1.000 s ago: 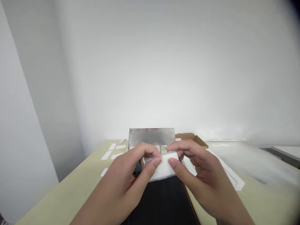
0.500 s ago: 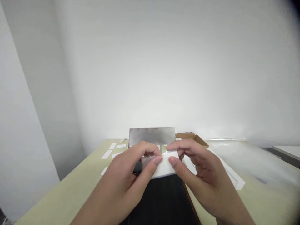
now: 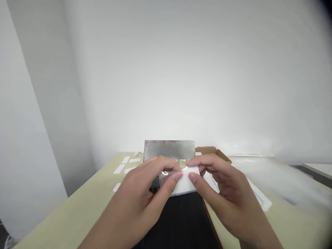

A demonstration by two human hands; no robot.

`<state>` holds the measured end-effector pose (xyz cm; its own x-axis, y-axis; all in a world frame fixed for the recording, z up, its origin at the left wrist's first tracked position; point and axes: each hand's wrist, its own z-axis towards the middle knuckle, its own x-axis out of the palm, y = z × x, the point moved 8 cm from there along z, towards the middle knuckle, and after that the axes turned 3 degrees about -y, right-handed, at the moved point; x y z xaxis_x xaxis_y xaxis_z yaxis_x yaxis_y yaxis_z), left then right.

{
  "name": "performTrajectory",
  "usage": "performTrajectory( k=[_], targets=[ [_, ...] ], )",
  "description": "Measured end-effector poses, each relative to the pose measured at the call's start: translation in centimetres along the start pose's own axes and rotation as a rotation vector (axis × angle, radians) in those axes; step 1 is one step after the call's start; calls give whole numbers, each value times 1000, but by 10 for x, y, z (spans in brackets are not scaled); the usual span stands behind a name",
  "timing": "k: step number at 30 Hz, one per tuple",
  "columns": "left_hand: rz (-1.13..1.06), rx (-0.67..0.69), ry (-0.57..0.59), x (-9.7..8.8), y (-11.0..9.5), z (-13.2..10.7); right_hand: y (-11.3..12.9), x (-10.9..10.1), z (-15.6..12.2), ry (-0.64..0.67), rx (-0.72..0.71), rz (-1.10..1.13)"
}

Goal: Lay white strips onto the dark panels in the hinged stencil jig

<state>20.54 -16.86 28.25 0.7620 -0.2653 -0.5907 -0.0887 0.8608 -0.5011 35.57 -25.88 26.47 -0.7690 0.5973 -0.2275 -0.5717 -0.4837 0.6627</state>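
Between my hands is a small white card point(image 3: 184, 183), tilted, with a clear plastic film point(image 3: 164, 177) showing at its left end. My left hand point(image 3: 145, 193) pinches the film and the card's left part between thumb and forefinger. At the card's right end, the thumb of my right hand point(image 3: 220, 190) presses on the face, with the forefinger at the top edge. Whether the film is a sleeve or a loose sheet I cannot tell. Below the card lies a long black surface point(image 3: 181, 221) with a brown edge.
A grey metal plate point(image 3: 168, 148) stands upright behind my hands. Several white strips point(image 3: 119, 168) lie on the yellowish table point(image 3: 75, 211) at left. A cardboard box point(image 3: 212, 152), white sheets point(image 3: 261, 197) and a large clear plastic sheet point(image 3: 280, 180) are at right.
Both hands keep hold of the card, with little movement of the fingers. The film's left end now shows a brighter curved glint. The whole view has shifted slightly.
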Motion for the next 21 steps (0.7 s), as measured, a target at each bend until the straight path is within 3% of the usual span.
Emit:
performTrajectory(
  k=[21],
  targets=[
    [20,-30,-39,0,4,-1,1,0,0,20,-11,-8]
  ],
)
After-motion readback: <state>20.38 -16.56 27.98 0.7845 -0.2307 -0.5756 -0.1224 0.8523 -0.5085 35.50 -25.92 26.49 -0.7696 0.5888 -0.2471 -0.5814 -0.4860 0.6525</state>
